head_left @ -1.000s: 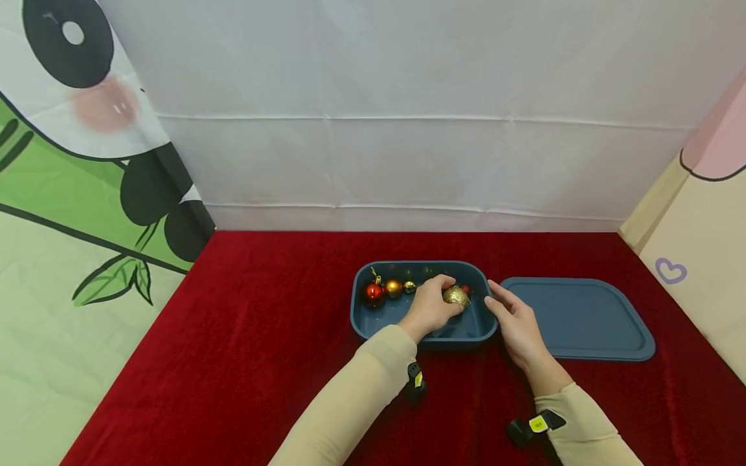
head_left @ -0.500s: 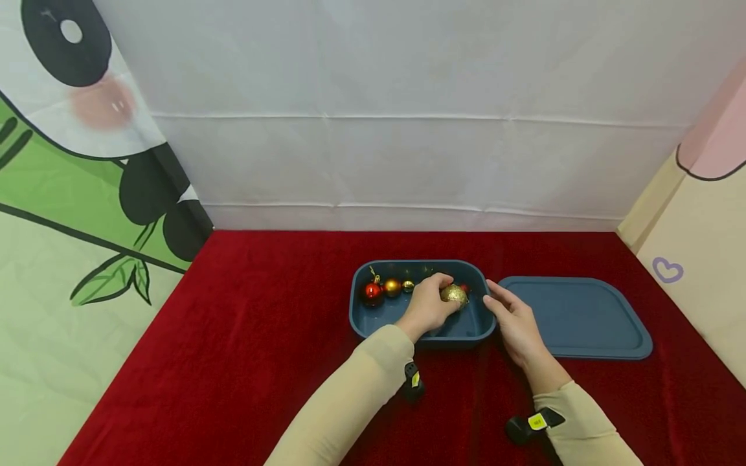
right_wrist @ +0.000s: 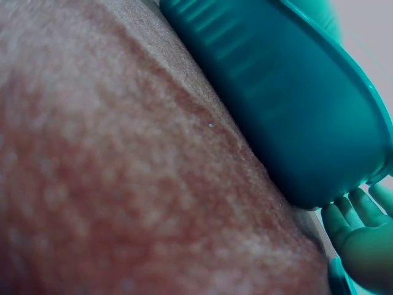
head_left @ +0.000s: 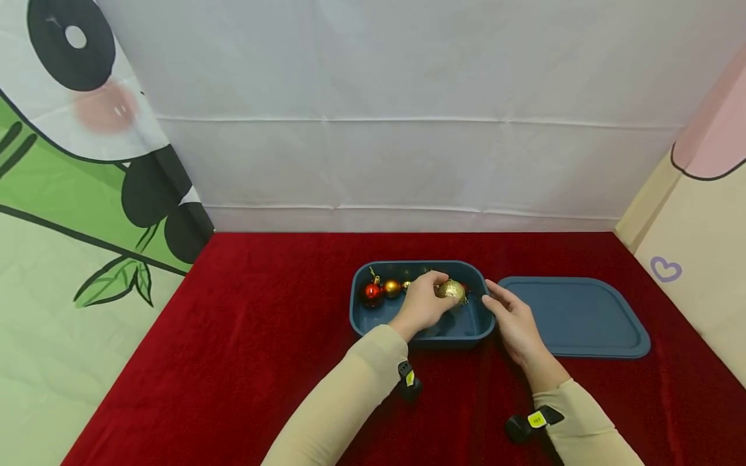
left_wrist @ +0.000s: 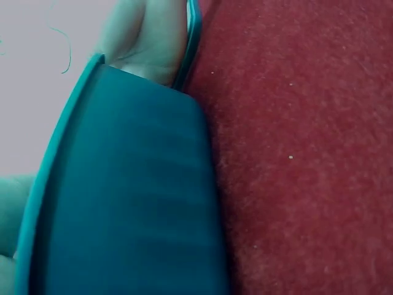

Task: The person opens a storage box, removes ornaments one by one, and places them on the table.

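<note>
My left hand (head_left: pixel 421 304) reaches into a blue rectangular container (head_left: pixel 379 317). It pinches a gold glittery Christmas bauble (head_left: pixel 451 291) between thumb and fingers, towards the container's right end. At that end, my right hand (head_left: pixel 515 323) holds the wall: the thumb laps over the rim while the fingers lie along the outside. The right wrist view has those fingers (right_wrist: pixel 368 209) against the outer wall. To the left inside the container are a shiny red bauble (head_left: pixel 372 292) and a smaller gold-orange one (head_left: pixel 392 288). A tiny gold bauble (head_left: pixel 405 285) is partly hidden behind my left hand.
A flat blue lid (head_left: pixel 583 317) lies just right of the container, beside my right hand. Dark red cloth (head_left: pixel 245 336) covers the table. A pale fabric backdrop (head_left: pixel 408 168) rises behind its far edge, with printed cloth on both sides.
My left hand has drawn slightly left and up with the glittery gold bauble, now covering more of the tiny gold one. The right hand keeps its place at the container's end.
</note>
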Tool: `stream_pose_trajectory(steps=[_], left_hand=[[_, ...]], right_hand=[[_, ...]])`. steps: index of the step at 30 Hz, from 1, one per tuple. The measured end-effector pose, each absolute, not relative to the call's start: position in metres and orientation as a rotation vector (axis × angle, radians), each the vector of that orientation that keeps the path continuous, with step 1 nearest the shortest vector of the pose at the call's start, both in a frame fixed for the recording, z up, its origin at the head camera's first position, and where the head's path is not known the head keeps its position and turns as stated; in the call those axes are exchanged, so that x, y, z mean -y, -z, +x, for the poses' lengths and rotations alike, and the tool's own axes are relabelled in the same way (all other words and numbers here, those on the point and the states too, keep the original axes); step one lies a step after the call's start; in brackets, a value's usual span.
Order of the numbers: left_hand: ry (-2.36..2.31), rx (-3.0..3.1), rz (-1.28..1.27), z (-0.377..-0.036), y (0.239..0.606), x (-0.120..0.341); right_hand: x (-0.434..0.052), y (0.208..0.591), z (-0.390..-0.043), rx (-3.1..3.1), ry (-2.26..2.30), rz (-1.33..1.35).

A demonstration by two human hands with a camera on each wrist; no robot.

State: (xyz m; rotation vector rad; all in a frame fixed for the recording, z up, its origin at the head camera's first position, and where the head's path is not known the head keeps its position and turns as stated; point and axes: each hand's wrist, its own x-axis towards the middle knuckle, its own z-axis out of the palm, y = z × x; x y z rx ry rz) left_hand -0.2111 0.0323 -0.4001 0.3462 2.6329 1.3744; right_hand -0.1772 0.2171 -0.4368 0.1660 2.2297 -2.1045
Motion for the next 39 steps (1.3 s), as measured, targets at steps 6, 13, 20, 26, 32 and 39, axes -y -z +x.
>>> stream_pose_trajectory(steps=[6,13,20,26,32,39], left_hand=[[-1.419,-2.617,0.34,-0.209,0.395,-0.029],[-1.459,-2.64,0.335,-0.208,0.389,-0.024],[-1.478,-2.654,0.331,-0.207,0.387,-0.018],[-1.504,-2.649,0.338,-0.206,0.386,-0.011],[-1.556,-2.642,0.362,-0.203,0.384,-0.002],[-1.599,-2.664,0.34,-0.204,0.382,0.012]], right_hand=[[-0.218,0.437,-0.178,-2.221,2.118,0.153],[-0.218,0.437,-0.178,-2.227,2.114,0.159],[-0.219,0.438,-0.178,-2.231,2.104,0.165],[-0.218,0.44,-0.179,-2.233,2.113,0.153],[-0.218,0.441,-0.179,-2.224,2.127,0.142],[-0.219,0.44,-0.179,-2.226,2.116,0.132]])
